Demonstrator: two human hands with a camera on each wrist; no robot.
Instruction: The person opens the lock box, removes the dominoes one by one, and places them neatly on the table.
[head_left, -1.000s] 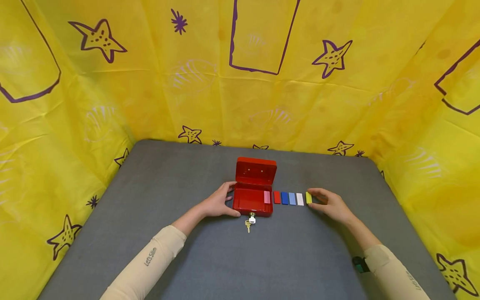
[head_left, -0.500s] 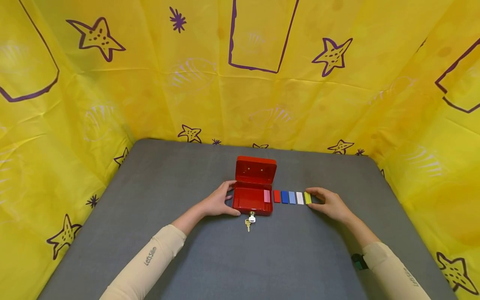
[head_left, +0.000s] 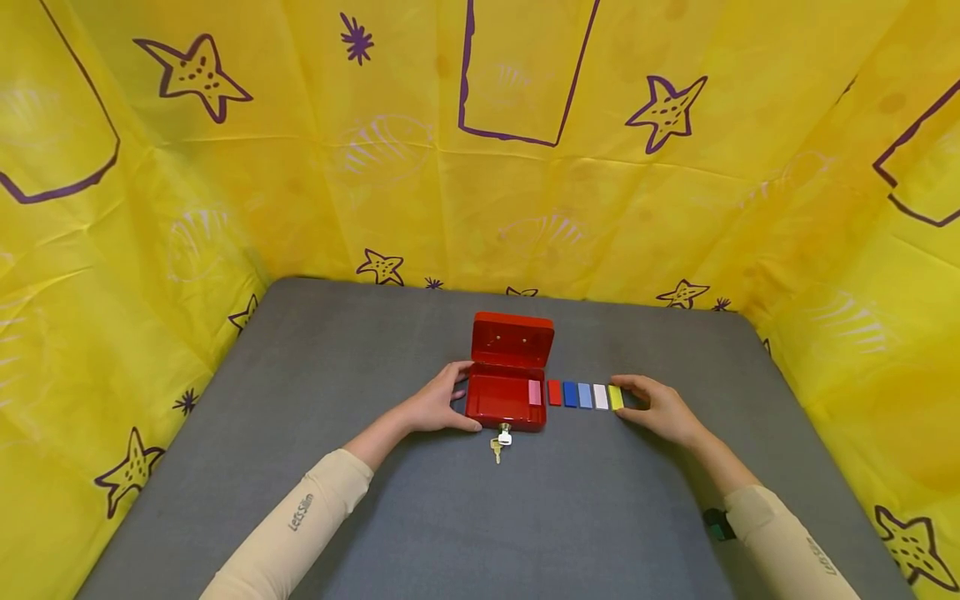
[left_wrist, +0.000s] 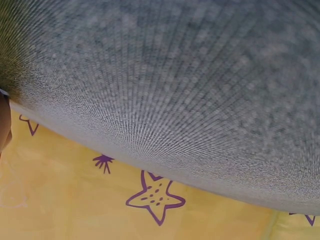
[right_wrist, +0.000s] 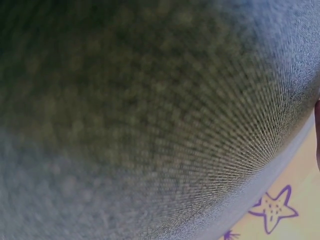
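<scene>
A red metal cash box (head_left: 497,398) stands on the table with its lid (head_left: 512,342) raised. My left hand (head_left: 435,405) grips its left side, thumb at the front corner and fingers toward the back. Inside, at the right, lies a pink block (head_left: 534,392). Right of the box, a row runs from a red block (head_left: 554,392) through a dark blue block (head_left: 571,394), a light blue block (head_left: 585,396) and a white block (head_left: 601,397) to a yellow block (head_left: 616,397). Thumb and fingers of my right hand (head_left: 662,408) hold the yellow block's ends.
A key (head_left: 505,437) sits in the box's front lock, and a second key (head_left: 496,451) hangs beside it. The grey tabletop (head_left: 525,525) reaches back to yellow cloth (head_left: 420,200) with starfish drawings. Both wrist views show mostly grey surface.
My right hand has moved the yellow block slightly left, up against the white block, and straightened it. The left hand has stayed on the cash box.
</scene>
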